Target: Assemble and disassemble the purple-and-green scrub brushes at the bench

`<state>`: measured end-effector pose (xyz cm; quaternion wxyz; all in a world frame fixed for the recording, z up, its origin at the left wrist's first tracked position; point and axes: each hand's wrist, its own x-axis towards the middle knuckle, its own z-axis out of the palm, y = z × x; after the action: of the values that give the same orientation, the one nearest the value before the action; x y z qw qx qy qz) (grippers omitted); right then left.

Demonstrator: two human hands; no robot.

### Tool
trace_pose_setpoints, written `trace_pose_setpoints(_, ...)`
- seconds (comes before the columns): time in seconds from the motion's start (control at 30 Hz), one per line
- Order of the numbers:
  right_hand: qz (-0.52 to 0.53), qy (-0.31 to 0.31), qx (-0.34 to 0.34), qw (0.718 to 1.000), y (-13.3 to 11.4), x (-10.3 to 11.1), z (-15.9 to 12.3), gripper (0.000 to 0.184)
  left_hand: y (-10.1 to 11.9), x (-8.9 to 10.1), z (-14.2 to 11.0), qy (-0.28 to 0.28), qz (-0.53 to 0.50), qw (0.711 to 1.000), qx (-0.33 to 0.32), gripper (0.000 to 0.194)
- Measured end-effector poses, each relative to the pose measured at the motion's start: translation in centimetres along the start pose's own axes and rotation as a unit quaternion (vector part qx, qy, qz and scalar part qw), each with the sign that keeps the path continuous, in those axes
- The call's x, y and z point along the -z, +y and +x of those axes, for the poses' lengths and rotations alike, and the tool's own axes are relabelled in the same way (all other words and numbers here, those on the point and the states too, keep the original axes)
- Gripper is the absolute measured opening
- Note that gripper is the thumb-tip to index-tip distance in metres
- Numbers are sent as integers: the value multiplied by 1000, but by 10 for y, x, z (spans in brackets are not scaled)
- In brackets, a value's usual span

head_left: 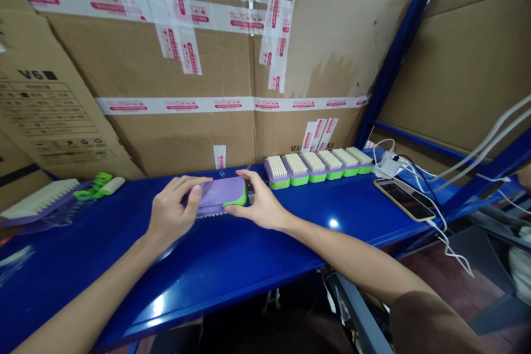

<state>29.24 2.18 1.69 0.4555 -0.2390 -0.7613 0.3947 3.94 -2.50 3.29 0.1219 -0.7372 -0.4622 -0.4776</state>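
A purple brush [222, 191] with a green end lies bristle side down over the blue table, its ridged lower edge showing at the front. My left hand [174, 206] is closed around its left end, the thumb along the near side. On the green right end, my right hand [259, 202] grips with thumb in front and fingers behind. To the right stands a row of several purple-and-green brushes [314, 165], white bristles facing up.
Cardboard walls with printed tape [232, 104] rise behind the blue table [265, 265]. At the left lie a larger purple brush [41, 199] and a green part with a white roller [99, 187]. A phone [404, 199], a white plug block [388, 166] and cables occupy the right end by a blue post.
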Motion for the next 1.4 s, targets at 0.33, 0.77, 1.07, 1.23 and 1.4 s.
trace_pose_setpoints(0.33, -70, 14, 24, 997, 6, -1, -2, 90, 0, -1, 0, -14, 33, 999, 20, 44)
trace_pose_setpoints(0.77, -124, 41, 22, 991, 10, -5, -4, 96, 3, -19, -5, -25, 53, 998, 2, 41)
trace_pose_setpoints(1.07, -74, 26, 24, 997, 2, -4, -5, 109, 5, -4, 0, -19, -5, 1000, 6, 41)
trace_pose_setpoints(1.23, -80, 23, 14, 996, 2, -6, -5, 113, 7, -6, 0, -22, -1, 999, 32, 41)
trace_pose_setpoints(1.4, -86, 2, -10, 996, -5, -5, -7, 108, 9, -4, 1, -34, -20, 999, 35, 42)
